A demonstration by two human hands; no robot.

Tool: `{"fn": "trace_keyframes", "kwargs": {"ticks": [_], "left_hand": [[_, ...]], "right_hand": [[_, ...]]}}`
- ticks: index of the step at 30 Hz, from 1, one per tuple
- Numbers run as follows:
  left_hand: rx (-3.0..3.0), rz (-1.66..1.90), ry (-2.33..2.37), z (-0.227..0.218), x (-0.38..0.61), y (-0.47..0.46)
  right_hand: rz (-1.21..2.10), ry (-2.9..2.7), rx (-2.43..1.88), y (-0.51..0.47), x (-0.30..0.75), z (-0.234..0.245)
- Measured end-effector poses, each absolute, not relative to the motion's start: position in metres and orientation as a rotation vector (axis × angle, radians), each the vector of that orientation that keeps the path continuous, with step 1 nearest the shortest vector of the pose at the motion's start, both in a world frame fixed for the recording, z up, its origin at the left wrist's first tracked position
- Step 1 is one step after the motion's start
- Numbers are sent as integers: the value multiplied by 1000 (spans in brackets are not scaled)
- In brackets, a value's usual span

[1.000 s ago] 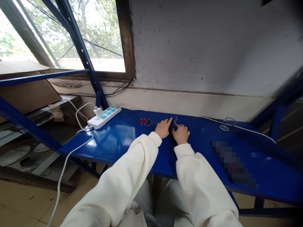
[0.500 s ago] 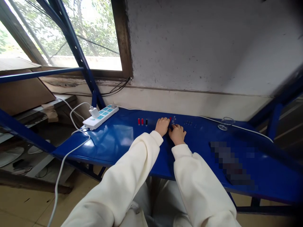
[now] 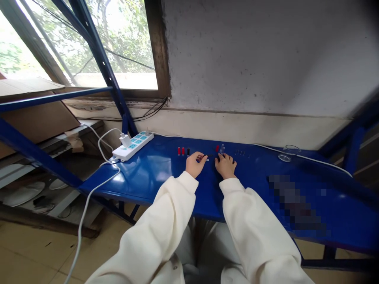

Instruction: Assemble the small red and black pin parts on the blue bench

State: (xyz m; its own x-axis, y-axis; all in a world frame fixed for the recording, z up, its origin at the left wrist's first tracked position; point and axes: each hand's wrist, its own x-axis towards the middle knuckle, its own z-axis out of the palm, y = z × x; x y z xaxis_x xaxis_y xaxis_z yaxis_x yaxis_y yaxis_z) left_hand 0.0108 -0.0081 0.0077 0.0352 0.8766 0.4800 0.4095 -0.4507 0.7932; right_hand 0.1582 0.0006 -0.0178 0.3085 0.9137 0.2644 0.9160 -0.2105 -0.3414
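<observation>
My left hand (image 3: pixel 195 164) is closed in a pinch above the blue table (image 3: pixel 160 177). At its fingertips is a small dark piece with a pale tip (image 3: pixel 207 159), too small to make out fully. My right hand (image 3: pixel 226 166) lies low over the tabletop, palm down, with its fingers bent but apart. Just beyond its fingers are small clear pieces (image 3: pixel 222 149) and a small red cylinder (image 3: pixel 217 148). To the left of my left hand, two red cylinders (image 3: pixel 181 151) and a black cylinder (image 3: pixel 188 151) stand in a row.
Several tiny pins or screws (image 3: pixel 242 153) lie right of my right hand. A clear glass (image 3: pixel 285 153) is farther right by a white cable (image 3: pixel 322 162). A white power strip (image 3: pixel 134 146) is at back left. A pixelated dark object (image 3: pixel 296 205) lies at front right.
My left hand has drawn away from the red cylinder and clear pieces, toward the left, with the small dark piece in its fingertips. My right hand stays beside the clear pieces.
</observation>
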Motion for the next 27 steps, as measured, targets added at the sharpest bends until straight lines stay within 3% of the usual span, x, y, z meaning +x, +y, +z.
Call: {"fn": "trace_keyframes", "kwargs": {"ticks": [14,23,27], "left_hand": [[1736,1442,1342,3,3,-9],[1707,1493,1323,0,3,-5],[1709,1491,1310,-2,3,-4]], "right_hand": [[11,-1666,-2098,-8,157,-13],[86,-1596,-1463,-22,141,8],[228,-1502,-1399,-23,139,10]]}}
